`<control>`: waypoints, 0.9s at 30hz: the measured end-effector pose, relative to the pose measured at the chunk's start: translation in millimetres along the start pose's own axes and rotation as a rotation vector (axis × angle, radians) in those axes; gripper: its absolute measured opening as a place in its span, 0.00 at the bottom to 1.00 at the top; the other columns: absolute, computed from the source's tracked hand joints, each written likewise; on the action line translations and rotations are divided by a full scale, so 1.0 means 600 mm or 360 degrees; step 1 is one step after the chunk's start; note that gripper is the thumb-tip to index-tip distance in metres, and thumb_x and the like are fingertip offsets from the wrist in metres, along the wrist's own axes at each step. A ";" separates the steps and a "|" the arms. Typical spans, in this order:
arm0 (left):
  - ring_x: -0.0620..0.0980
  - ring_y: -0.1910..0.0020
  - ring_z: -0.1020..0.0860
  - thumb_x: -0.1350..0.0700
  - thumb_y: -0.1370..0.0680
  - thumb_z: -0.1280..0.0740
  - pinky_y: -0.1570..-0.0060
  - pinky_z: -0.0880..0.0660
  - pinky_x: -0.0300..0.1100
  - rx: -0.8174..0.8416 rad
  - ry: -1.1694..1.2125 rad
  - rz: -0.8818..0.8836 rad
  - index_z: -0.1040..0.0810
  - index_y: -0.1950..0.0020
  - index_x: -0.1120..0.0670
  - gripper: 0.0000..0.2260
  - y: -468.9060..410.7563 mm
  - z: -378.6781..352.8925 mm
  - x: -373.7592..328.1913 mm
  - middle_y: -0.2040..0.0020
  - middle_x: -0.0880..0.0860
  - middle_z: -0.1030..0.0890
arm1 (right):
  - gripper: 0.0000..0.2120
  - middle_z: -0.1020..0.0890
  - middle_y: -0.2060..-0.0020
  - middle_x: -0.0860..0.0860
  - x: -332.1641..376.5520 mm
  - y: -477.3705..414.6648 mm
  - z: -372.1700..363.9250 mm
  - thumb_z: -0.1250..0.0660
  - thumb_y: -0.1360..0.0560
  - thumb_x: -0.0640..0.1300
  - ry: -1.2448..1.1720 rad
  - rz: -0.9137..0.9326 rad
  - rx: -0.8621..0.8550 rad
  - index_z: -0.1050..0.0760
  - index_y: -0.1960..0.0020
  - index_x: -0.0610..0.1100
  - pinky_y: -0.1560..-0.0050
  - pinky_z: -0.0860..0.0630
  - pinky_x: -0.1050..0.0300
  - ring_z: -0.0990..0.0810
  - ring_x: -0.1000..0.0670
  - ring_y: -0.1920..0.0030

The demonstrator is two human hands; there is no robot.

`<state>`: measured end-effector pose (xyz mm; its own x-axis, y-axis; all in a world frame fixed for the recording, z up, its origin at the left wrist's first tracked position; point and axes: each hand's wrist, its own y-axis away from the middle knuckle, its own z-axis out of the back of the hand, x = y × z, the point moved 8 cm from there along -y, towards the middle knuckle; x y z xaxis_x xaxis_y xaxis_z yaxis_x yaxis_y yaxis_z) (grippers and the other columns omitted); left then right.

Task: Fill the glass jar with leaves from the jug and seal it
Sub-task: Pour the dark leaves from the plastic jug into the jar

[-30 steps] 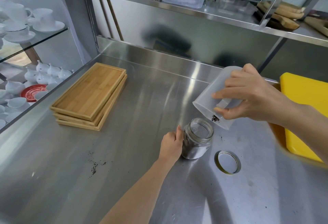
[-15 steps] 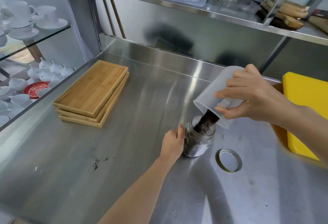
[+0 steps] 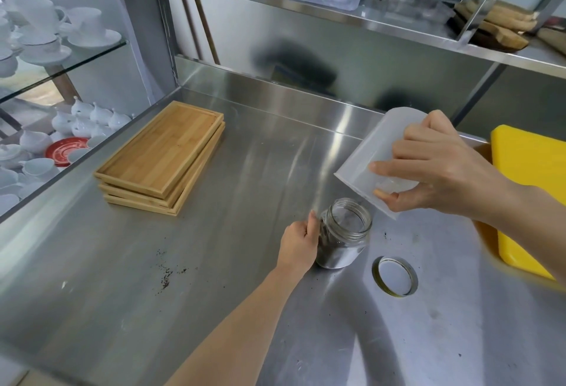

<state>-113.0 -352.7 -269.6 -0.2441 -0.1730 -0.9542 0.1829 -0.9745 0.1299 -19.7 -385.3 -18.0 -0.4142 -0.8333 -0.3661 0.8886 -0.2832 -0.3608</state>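
Observation:
A small glass jar [image 3: 344,238] stands upright on the steel counter [image 3: 239,278] with dark leaves in its lower part. My left hand [image 3: 298,244] grips its left side. Just above and to the right, my right hand [image 3: 441,171] holds a translucent white plastic jug [image 3: 367,156] tilted mouth-down toward the jar. No leaves are falling from the jug. The jar's round metal lid [image 3: 395,275] lies flat on the counter to the right of the jar.
Three stacked bamboo trays [image 3: 162,156] lie at the left. A yellow cutting board [image 3: 533,189] sits at the right edge. Spilled leaf crumbs [image 3: 167,277] dot the counter. White cups and saucers [image 3: 46,33] fill glass shelves at far left. A steel shelf [image 3: 367,21] hangs overhead.
Half a second ago dark leaves streamed from the jug into the jar. The stream has stopped, and the jug's mouth has lifted slightly away from the jar.

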 end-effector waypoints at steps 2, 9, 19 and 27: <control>0.52 0.73 0.43 0.48 0.20 0.46 0.69 0.44 0.46 -0.0004 -0.0008 0.0000 0.48 0.73 0.52 0.24 0.000 0.001 -0.001 0.77 0.50 0.43 | 0.12 0.30 0.74 0.43 0.001 0.002 0.001 0.34 0.29 0.46 0.0005 0.0011 -0.0021 0.21 0.62 0.37 0.64 0.42 0.49 0.36 0.44 0.69; 0.50 0.75 0.45 0.49 0.19 0.46 0.71 0.46 0.46 -0.0006 -0.0056 -0.0025 0.48 0.74 0.52 0.24 0.000 0.002 -0.007 0.77 0.49 0.44 | 0.18 0.27 0.75 0.42 0.018 0.011 0.002 0.42 0.24 0.46 0.0019 0.0119 -0.0083 0.20 0.63 0.36 0.70 0.30 0.46 0.30 0.42 0.73; 0.51 0.74 0.43 0.47 0.19 0.47 0.70 0.44 0.45 0.0015 -0.0069 -0.0004 0.47 0.74 0.53 0.24 -0.001 -0.001 -0.003 0.77 0.51 0.42 | 0.10 0.27 0.72 0.44 0.024 0.026 -0.021 0.36 0.26 0.44 0.0170 0.0142 -0.0062 0.21 0.60 0.38 0.64 0.40 0.50 0.33 0.45 0.66; 0.51 0.74 0.42 0.47 0.19 0.47 0.69 0.43 0.45 0.0020 -0.0058 0.0021 0.47 0.74 0.53 0.24 -0.003 -0.003 0.001 0.77 0.51 0.42 | 0.13 0.24 0.70 0.43 0.039 0.041 -0.032 0.40 0.23 0.44 0.0183 0.0209 -0.0073 0.22 0.58 0.38 0.60 0.39 0.50 0.37 0.46 0.62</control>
<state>-112.0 -350.7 -271.1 -0.2761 -0.1909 -0.9420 0.1744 -0.9738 0.1462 -11.1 -402.5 -52.1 -0.3170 -0.8012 -0.5075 0.9278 -0.1512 -0.3410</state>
